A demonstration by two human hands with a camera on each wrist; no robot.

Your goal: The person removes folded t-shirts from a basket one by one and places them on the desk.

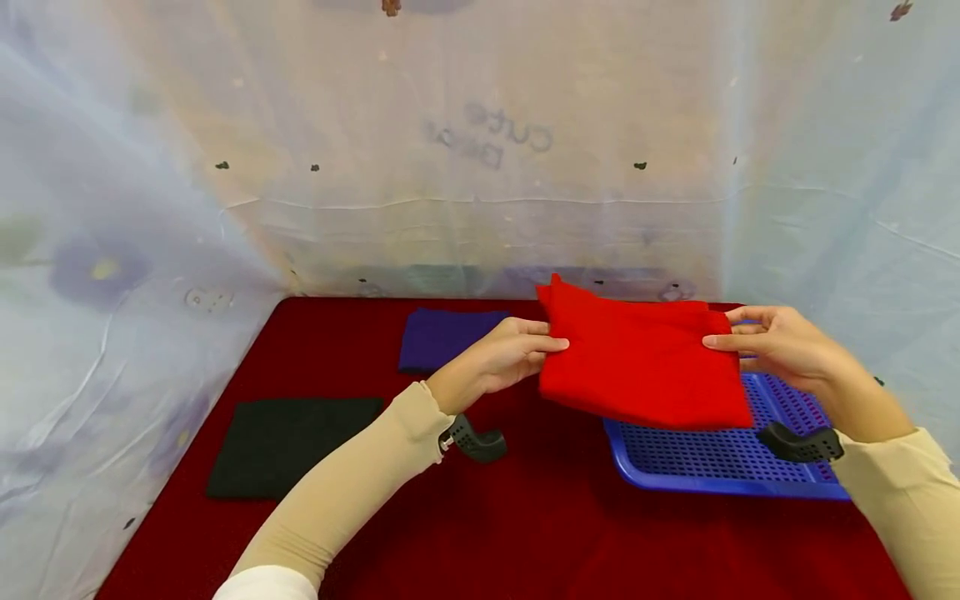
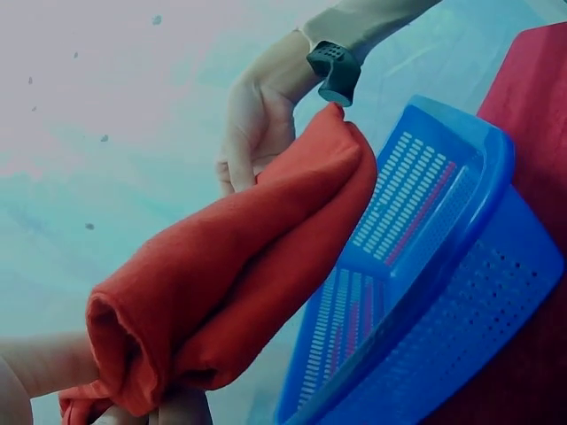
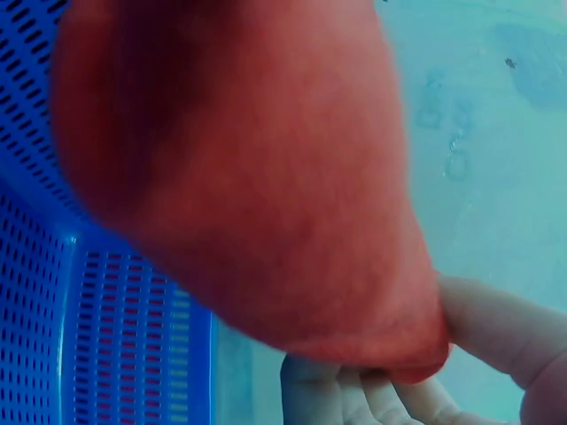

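Both hands hold a folded red cloth [image 1: 637,362] up over the blue basket [image 1: 720,467]: the left hand [image 1: 502,354] pinches its left edge, the right hand [image 1: 772,342] pinches its right edge. Left of the basket, a black cloth [image 1: 292,442] and a smaller purple cloth [image 1: 442,333] lie on the desk [image 1: 540,525].

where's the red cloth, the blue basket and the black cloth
red cloth [image 1: 637,367], head view, middle of the folded face held between both hands
blue basket [image 1: 720,483], head view, near rim
black cloth [image 1: 292,446], head view, centre of the flat square
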